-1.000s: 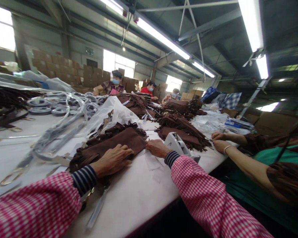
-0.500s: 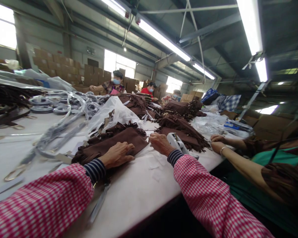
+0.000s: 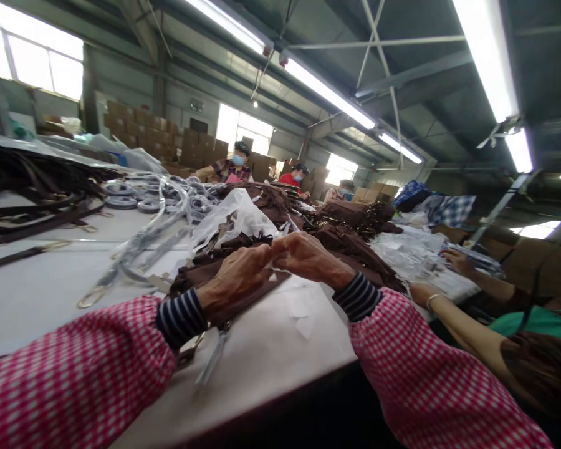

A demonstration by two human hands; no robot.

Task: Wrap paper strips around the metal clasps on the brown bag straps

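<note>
My left hand [image 3: 240,274] and my right hand [image 3: 311,257] meet over a brown fringed fabric piece, perhaps a bag [image 3: 262,294]. Their fingertips are pressed together at its upper right corner. Fingers of both hands are closed in a pinch; what they hold is hidden, though a bit of white shows below them. The brown piece lies on the white tabletop, its fringe to the left. From its near side hangs a strap in clear plastic [image 3: 214,358] with a metal clasp.
More brown fringed pieces [image 3: 362,252] are heaped beyond my hands. Plastic-wrapped straps [image 3: 143,252] and dark straps [image 3: 32,187] lie at left. White paper slips [image 3: 303,315] lie near the table edge. A co-worker's arm [image 3: 462,318] reaches in at right, near clear plastic bags [image 3: 409,249].
My right hand has moved left from beside a grey-white device to meet my left hand. My left hand has gone from lying flat on the brown piece to pinching. The view has shifted.
</note>
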